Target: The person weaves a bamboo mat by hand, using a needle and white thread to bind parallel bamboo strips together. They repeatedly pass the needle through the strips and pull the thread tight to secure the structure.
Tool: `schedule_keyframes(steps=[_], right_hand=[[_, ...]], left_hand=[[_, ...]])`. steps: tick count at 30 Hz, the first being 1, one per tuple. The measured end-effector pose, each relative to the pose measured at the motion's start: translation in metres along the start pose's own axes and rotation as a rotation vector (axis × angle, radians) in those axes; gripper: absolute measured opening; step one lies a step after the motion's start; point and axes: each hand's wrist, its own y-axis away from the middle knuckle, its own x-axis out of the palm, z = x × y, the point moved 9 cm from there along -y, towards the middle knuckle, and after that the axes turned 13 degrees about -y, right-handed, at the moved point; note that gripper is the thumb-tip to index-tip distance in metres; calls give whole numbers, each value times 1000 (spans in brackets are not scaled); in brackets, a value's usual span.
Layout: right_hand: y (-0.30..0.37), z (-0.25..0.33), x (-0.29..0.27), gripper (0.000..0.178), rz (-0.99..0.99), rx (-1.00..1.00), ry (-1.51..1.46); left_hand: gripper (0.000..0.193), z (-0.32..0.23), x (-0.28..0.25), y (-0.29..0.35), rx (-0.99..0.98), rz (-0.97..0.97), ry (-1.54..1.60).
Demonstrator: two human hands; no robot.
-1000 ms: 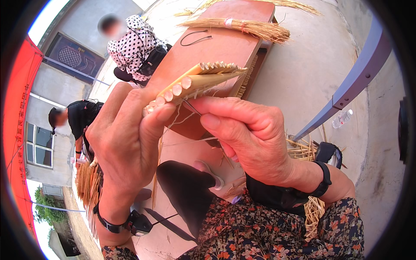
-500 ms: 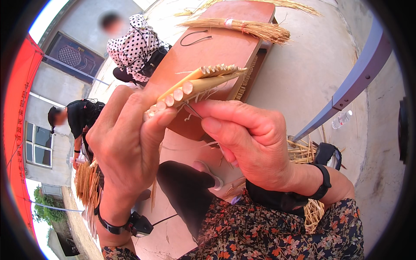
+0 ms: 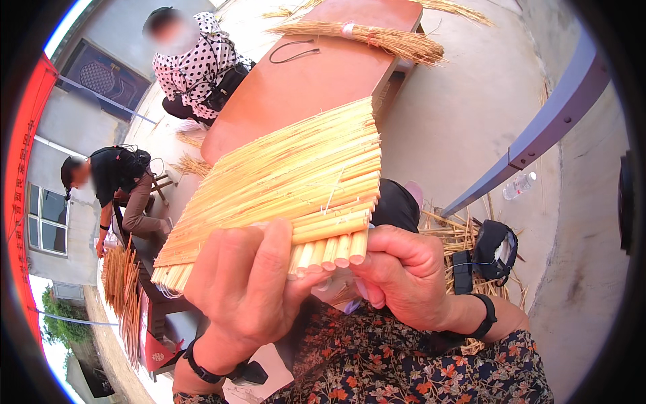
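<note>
A mat of yellow straw stalks (image 3: 282, 182), laid side by side, is held up in front of me with its flat face showing. My left hand (image 3: 249, 286) is closed on its near edge, fingers on top and thumb underneath. Along that edge the cut round ends of several stalks stick out beside the thumb. At the mat's near right corner my right hand (image 3: 407, 279) is pinched together, its fingertips against the last stalk end. What it pinches is hidden. A short loose fibre (image 3: 333, 192) lies on the mat.
Beyond the mat stands a brown table (image 3: 296, 87) with a tied straw bundle (image 3: 377, 39) and a dark cord loop (image 3: 294, 50) on it. A blue-grey metal post (image 3: 531, 141) slants at right, near a plastic bottle (image 3: 519, 185) and loose straw. Two people work at left.
The mat has been tilted from nearly edge-on to showing its broad face. Both hands have moved lower. The thin needle-like thing seen earlier in my right fingers no longer shows.
</note>
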Motion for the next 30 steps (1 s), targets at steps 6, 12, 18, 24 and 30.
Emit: schedule_keyframes(steps=[6, 12, 18, 24, 30], right_hand=[[47, -46, -36, 15, -58, 240, -183], [60, -49, -50, 15, -58, 158, -13], [64, -38, -41, 18, -48, 136, 259], [71, -44, -32, 25, -125, 214, 252], [66, -46, -32, 26, -112, 206, 247]], left_hand=[[52, -33, 15, 46, -38, 31, -30], [53, -45, 21, 69, -101, 2, -27], [51, -45, 21, 82, -98, 20, -18], [49, -48, 24, 89, -79, 29, 25], [48, -49, 25, 92, -74, 39, 23]])
